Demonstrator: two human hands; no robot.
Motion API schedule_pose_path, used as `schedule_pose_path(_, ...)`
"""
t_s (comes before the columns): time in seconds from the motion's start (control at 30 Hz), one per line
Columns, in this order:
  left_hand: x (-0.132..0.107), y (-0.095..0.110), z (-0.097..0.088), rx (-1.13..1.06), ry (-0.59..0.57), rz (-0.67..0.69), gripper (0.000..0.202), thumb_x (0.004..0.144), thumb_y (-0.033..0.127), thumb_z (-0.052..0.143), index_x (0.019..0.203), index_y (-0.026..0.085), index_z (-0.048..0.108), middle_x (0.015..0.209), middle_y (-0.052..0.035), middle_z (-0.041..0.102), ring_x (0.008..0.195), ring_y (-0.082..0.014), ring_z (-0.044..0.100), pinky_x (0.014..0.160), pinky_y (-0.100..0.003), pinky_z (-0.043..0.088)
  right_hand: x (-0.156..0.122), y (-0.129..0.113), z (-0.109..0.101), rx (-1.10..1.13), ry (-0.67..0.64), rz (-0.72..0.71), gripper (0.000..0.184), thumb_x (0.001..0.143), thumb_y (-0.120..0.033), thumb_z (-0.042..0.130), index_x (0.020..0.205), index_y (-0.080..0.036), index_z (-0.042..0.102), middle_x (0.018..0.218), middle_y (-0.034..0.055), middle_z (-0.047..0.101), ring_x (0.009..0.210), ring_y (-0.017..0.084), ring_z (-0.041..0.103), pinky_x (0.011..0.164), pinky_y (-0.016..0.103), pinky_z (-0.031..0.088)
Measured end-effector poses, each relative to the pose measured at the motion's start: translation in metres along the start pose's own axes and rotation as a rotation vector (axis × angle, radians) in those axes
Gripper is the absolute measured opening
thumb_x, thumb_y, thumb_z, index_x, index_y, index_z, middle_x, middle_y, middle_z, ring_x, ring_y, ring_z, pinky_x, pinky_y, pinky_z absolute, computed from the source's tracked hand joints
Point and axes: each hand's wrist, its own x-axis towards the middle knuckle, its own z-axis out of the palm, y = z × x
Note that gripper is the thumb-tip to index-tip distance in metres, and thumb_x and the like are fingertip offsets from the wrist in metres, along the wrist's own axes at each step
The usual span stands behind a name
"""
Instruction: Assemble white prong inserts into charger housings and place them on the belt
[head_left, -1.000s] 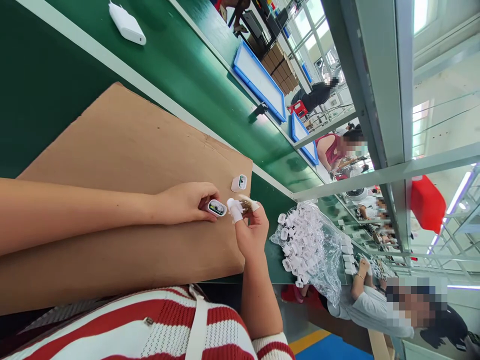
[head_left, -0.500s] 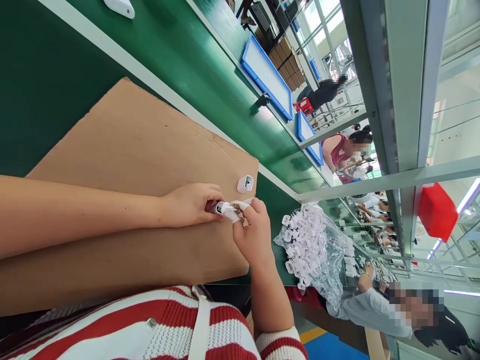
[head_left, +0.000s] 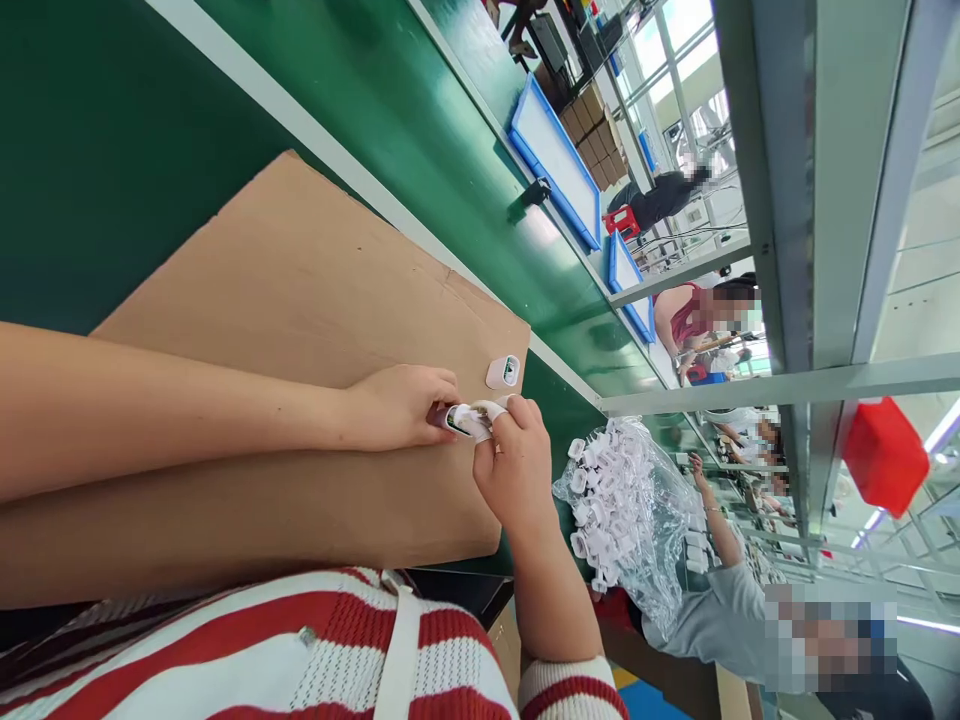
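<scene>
My left hand [head_left: 397, 405] lies on a brown cardboard sheet [head_left: 300, 290] with its fingers closed round one end of a small white plug housing [head_left: 466, 420]. My right hand [head_left: 517, 465], with white finger cots on its fingertips, pinches the other end of the same housing. The two hands meet over the cardboard's right part. A second white housing [head_left: 503, 372] lies loose on the cardboard just above them, touching neither hand.
The cardboard rests on a green conveyor table [head_left: 375, 90]. A clear bag of several white housings [head_left: 622, 500] sits right of my hands. Blue trays [head_left: 555, 160] lie farther along. Other people work beyond, one in a grey sleeve [head_left: 720, 600]. A red bin [head_left: 885, 455] hangs at right.
My right hand has closed in on the housing held by my left hand; both now grip it. The view has drifted, so the white charger at top left is out of frame.
</scene>
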Motion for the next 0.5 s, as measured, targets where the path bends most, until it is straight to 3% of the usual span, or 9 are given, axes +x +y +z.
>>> schedule_pose_path(0.2,0.001,-0.002,0.002,-0.002,0.012,0.004,0.025,0.084,0.043,0.068,0.077,0.019,0.070,0.085,-0.0041,0.065,0.071,-0.0180,0.060,0.066,-0.032,0.042,0.003,-0.004,0.009,-0.013,-0.056,0.013,0.020,0.091,-0.007,0.062,0.080,-0.023,0.062,0.090,0.0055,0.054,0.087,0.024,0.052,0.075,0.037,0.045)
schedule_pose_path(0.37,0.002,-0.004,-0.002,0.032,-0.021,-0.020,0.036,0.083,0.055,0.065,0.071,0.021,0.066,0.080,-0.0045,0.063,0.068,-0.0194,0.061,0.066,-0.034,0.044,0.007,-0.007,0.018,0.003,-0.032,0.094,0.021,0.088,-0.006,0.065,0.075,-0.023,0.062,0.088,0.0049,0.056,0.087,0.022,0.054,0.074,0.033,0.047)
schedule_pose_path(0.5,0.002,-0.002,0.004,0.118,-0.018,-0.052,0.040,0.081,0.065,0.062,0.077,0.026,0.070,0.081,-0.0069,0.067,0.073,-0.0255,0.065,0.069,-0.039,0.049,-0.002,-0.016,0.030,0.102,-0.025,0.204,0.012,0.091,-0.011,0.070,0.088,-0.023,0.072,0.097,0.0054,0.065,0.097,0.022,0.061,0.084,0.032,0.052)
